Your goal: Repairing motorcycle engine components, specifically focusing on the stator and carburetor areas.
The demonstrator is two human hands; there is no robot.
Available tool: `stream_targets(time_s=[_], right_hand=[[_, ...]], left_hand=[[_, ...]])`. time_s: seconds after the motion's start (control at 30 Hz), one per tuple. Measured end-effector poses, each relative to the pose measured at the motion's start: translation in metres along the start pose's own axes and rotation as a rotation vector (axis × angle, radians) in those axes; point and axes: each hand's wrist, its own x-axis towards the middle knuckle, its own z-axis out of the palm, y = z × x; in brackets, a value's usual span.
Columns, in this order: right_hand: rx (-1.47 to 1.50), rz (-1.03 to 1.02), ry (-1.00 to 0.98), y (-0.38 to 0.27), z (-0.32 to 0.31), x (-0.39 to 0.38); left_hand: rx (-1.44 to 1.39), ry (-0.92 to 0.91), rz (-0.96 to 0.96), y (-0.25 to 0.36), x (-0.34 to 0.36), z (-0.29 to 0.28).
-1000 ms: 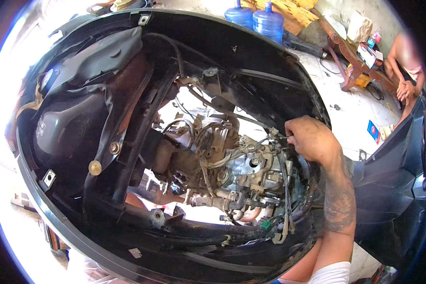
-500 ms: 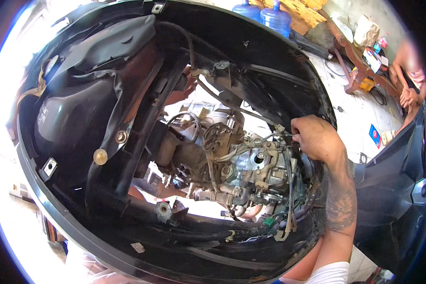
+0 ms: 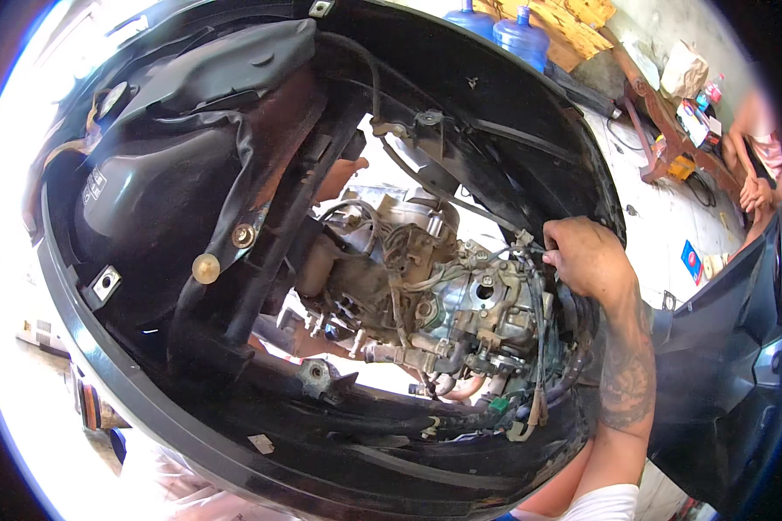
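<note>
My right hand (image 3: 589, 258) reaches in from the lower right, its fingers curled and pinched at a thin cable (image 3: 530, 248) beside the engine. Below that hand, more cables and connectors, one of them green (image 3: 499, 405), hang along the right side. The dirty metal engine (image 3: 443, 295) shows through an opening in the black motor scooter body (image 3: 391, 464); a round hole is visible in its top. Part of another hand (image 3: 342, 179) appears at the opening's far left; whose it is I cannot tell. My left hand cannot be made out.
A black molded compartment (image 3: 165, 187) fills the body's left part. Black panels (image 3: 712, 382) extend to the right. Blue water jugs (image 3: 521, 39) and a wooden bench (image 3: 660, 130) with bottles and packages stand behind. Another person (image 3: 756, 148) sits at the far right with hands together.
The view has shifted slightly, so the body and background appear farther right. My right hand stays pinched at the same cable beside the engine.
</note>
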Motion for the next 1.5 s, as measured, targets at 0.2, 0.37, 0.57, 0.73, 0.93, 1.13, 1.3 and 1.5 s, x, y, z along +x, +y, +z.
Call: stream_targets(time_s=[0.2,0.37,0.57,0.73,0.93,1.13,1.3,1.5], right_hand=[[-0.007,-0.011,0.01,-0.007,0.003,0.011],[-0.035,-0.005,0.025,-0.004,0.011,0.01],[-0.042,-0.123,0.108,-0.002,0.006,-0.001],[-0.038,-0.145,0.156,0.003,0.004,-0.005],[-0.043,-0.147,0.13,0.0,0.003,-0.002],[-0.065,-0.101,0.094,0.001,0.003,-0.003],[-0.039,-0.172,0.161,-0.001,0.003,0.0],[-0.04,-0.162,0.149,-0.002,0.002,-0.003]], left_hand=[[-0.109,-0.249,0.033,0.091,0.101,-0.035],[-0.216,-0.458,0.108,0.241,0.521,-0.074],[-0.091,-0.17,0.148,0.268,0.531,-0.064],[-0.133,-0.065,0.227,0.271,0.537,-0.061],[-0.161,-0.209,0.049,0.267,0.527,-0.073],[-0.349,-0.098,0.256,0.242,0.532,-0.053],[-0.261,-0.211,-0.06,0.257,0.523,-0.075],[-0.302,-0.15,-0.155,0.268,0.524,-0.069]])
